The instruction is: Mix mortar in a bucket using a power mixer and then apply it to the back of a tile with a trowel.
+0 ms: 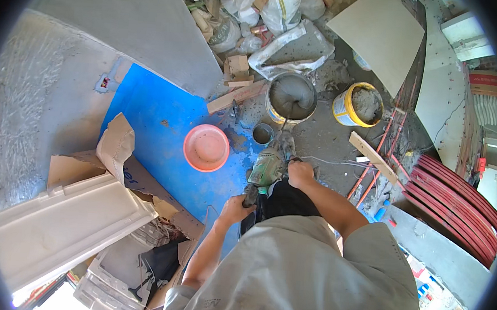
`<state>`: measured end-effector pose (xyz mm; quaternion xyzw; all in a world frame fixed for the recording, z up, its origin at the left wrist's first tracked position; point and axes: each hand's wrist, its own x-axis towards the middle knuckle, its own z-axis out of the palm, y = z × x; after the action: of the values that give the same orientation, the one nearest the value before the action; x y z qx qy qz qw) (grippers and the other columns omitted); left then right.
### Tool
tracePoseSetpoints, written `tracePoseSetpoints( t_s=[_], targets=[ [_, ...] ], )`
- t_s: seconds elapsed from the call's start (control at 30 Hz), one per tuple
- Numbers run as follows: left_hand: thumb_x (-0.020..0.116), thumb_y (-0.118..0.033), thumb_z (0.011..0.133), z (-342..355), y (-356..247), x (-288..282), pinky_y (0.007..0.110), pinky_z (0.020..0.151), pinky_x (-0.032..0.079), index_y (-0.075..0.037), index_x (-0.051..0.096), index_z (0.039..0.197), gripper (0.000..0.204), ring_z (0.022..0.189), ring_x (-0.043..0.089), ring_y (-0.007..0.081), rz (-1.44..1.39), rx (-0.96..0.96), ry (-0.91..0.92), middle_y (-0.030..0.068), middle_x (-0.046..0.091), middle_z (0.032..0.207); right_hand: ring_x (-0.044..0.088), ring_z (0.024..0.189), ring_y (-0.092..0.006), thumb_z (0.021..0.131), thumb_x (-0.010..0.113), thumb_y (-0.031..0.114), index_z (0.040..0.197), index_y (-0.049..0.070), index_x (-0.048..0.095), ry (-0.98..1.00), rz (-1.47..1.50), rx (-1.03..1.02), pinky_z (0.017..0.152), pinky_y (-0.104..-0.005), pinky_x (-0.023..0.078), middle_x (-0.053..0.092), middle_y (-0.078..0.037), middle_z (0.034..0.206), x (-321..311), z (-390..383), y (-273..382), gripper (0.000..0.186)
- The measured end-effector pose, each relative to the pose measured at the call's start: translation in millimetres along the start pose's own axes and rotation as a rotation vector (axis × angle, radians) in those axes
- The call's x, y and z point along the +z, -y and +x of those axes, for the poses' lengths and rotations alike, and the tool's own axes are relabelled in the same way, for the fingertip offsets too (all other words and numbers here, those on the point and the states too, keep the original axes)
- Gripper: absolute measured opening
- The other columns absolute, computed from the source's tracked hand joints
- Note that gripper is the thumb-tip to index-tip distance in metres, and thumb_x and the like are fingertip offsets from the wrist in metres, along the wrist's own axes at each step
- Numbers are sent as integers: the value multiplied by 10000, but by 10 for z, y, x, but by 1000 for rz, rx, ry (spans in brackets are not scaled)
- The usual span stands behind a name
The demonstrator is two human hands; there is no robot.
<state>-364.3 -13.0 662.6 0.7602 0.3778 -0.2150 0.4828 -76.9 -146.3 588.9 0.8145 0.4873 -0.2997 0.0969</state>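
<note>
A green, dirt-streaked electric mixing drill (263,169) is held in front of my body. My left hand (235,209) is closed around its rear handle, and my right hand (301,173) grips it on the right side. The shaft (286,123) reaches forward into a bucket (273,114) of wet grey mortar (293,95), whose surface is ridged in a swirl. The paddle end is hidden in the mortar. Just left of the shaft stands a small dark pot (262,134). A yellow-rimmed bucket (340,111) with grey material inside sits farther right.
A pink basin (186,150) rests on blue floor sheeting (153,114) at left. Bags (281,13) and an open mortar sack (293,49) lie beyond the buckets. A cable, a wooden plank (378,157) and red pipes (383,142) lie right; cardboard (116,146) is at left.
</note>
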Motion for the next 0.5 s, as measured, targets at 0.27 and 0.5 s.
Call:
tracePoseSetpoints(
  t_s=[0.27,0.5],
  targets=[
    [834,-432,868,-665,-1760,-359,533,758,571,-40,748,1003,424,858,725,457,17,267,-270,242,746,893,761,993,-407,764,777,282,1002,39,791,-33,18,-68,882,-509,607,785,-219,1027,-1105,-748,-699,340],
    [821,-445,883,-19,-3754,-421,543,724,563,-56,703,942,410,810,726,436,215,386,-312,203,743,859,751,989,-429,763,822,389,1029,36,770,-147,272,-87,887,-537,599,774,-242,1009,-1451,-468,-2052,445]
  ],
)
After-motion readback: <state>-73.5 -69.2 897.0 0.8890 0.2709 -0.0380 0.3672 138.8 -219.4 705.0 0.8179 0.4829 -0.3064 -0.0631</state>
